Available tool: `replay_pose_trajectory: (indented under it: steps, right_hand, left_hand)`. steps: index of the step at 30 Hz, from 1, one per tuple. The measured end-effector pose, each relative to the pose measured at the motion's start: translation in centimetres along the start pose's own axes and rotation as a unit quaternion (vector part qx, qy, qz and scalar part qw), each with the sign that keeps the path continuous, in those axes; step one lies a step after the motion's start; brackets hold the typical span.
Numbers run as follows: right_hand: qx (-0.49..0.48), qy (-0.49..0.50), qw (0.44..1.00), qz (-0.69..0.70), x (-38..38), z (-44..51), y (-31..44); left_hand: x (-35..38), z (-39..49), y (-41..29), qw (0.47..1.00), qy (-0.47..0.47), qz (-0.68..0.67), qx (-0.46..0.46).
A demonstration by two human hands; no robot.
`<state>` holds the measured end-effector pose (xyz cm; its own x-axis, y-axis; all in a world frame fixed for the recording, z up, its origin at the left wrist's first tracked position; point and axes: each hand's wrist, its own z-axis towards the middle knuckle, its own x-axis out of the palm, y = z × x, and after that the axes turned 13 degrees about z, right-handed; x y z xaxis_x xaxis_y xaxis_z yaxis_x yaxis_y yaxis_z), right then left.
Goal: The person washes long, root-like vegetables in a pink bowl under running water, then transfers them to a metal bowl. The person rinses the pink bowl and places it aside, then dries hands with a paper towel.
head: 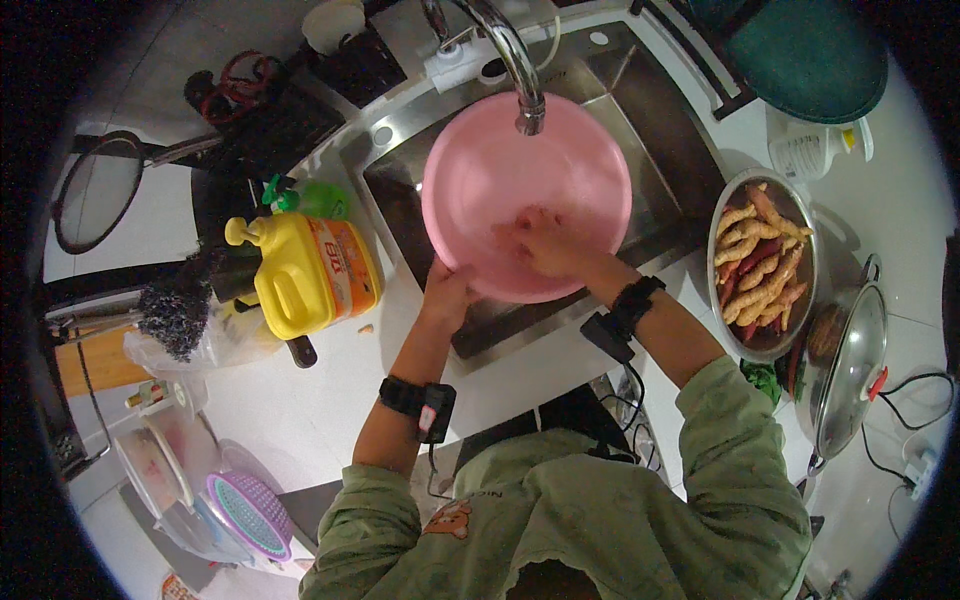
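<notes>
A round pink plastic basin [480, 172] stands in the stainless steel sink [652, 142], under the curved chrome faucet [529, 90]. My left hand [448, 291] grips the basin's near left rim. Inside the basin, low on its inner wall, is my right hand [551, 244] with its fingers bent; small reddish spots show at the fingertips, and whether it holds anything is unclear. To the right, a steel bowl [716, 300] holds several knobbly tan and reddish root vegetables [761, 277]. Dark straps with small devices sit on both forearms.
Left of the sink are a yellow detergent jug [292, 277], a green pump bottle [322, 201] and a dark knife handle [302, 351]. A lidded pan [851, 367] with cables near it and a white spray bottle [806, 150] stand right. Purple colander [255, 517] at lower left.
</notes>
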<state>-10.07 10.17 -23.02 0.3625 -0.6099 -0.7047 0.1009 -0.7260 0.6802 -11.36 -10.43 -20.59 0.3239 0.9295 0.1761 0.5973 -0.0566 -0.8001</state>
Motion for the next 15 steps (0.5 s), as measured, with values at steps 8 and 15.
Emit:
replay_pose_trajectory:
  steps: [8, 15]
  right_hand:
    - [0.006, -0.001, 0.998, -0.059, 0.3, 0.0, -0.1]
    - [-0.012, 0.057, 0.994, -0.097, -1.6, -1.3, 0.0]
  left_hand:
    - [0.6, 0.2, 0.1, 1.0, -0.003, -0.017, 0.004]
    - [0.5, 0.4, 0.5, 1.0, 0.019, -0.015, 0.013]
